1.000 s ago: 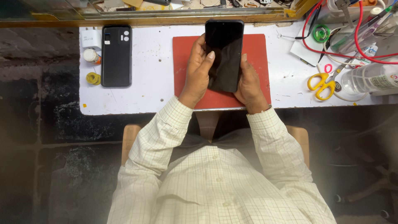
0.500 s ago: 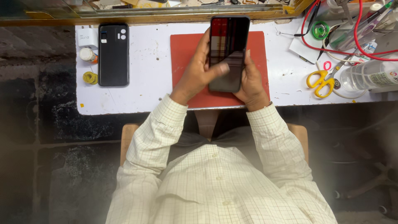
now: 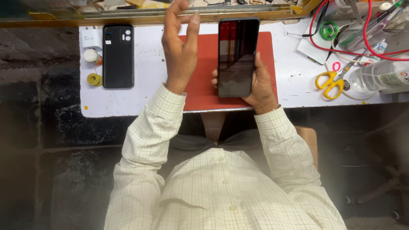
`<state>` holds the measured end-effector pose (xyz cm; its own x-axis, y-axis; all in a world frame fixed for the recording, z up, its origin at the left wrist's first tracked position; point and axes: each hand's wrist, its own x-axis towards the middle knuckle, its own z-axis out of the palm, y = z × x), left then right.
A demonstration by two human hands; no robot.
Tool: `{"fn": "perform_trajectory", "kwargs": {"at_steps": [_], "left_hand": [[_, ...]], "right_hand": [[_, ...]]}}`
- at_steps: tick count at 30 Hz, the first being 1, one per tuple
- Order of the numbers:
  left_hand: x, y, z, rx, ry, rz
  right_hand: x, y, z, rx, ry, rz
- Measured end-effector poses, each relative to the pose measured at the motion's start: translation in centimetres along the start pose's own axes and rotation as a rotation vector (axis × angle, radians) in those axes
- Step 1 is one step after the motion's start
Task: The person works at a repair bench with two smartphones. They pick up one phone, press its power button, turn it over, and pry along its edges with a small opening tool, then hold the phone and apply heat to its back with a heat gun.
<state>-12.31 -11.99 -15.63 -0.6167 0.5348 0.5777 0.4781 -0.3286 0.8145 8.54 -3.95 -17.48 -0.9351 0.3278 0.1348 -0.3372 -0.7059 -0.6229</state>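
Right hand: I see my right hand [image 3: 260, 85] wrapped around the lower half of the black glossy slab phone [image 3: 237, 55], fingers curled at its edges, screen facing up.
Left hand: my left hand [image 3: 181, 47] is lifted off the phone, fingers loosely spread and empty, at nine o'clock from it.
Phone place: held just above the red rectangular mat [image 3: 200, 87], at the counter's middle.
Counter: white worktop counter [image 3: 140, 100].
Ten o'clock: a black phone back cover with camera holes [image 3: 118, 55] lies flat, well apart from my hands.
Three o'clock: yellow-handled scissors [image 3: 330, 81] beside a clear plastic bottle [image 3: 377, 76]; red wire loops [image 3: 341, 47] above.
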Motion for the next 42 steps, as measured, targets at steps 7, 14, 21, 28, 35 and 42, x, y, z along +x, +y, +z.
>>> {"fn": "perform_trajectory", "kwargs": {"at_steps": [7,14,21,28,35,42], "left_hand": [[-3.7,-0.1,0.2,-0.176,-0.117,-0.22],[-4.8,-0.8,0.0,-0.152,-0.119,-0.324],[-5.1,-0.9,-0.1,-0.142,-0.111,-0.333],[-5.0,-0.8,0.0,-0.139,-0.105,-0.354],[-5.1,-0.9,0.0,-0.123,-0.111,-0.331],[-5.0,-0.9,0.0,-0.117,-0.116,-0.345]], "right_hand": [[-0.1,-0.1,-0.5,-0.013,0.007,-0.012],[-0.2,0.2,-0.6,0.007,0.056,-0.066],[-0.1,0.2,-0.8,-0.012,0.062,-0.101],[-0.1,0.2,-0.8,-0.007,0.06,-0.099],[-0.1,0.3,-0.8,-0.029,0.039,-0.119],[0.1,0.4,-0.8,-0.019,0.01,-0.132]]}}
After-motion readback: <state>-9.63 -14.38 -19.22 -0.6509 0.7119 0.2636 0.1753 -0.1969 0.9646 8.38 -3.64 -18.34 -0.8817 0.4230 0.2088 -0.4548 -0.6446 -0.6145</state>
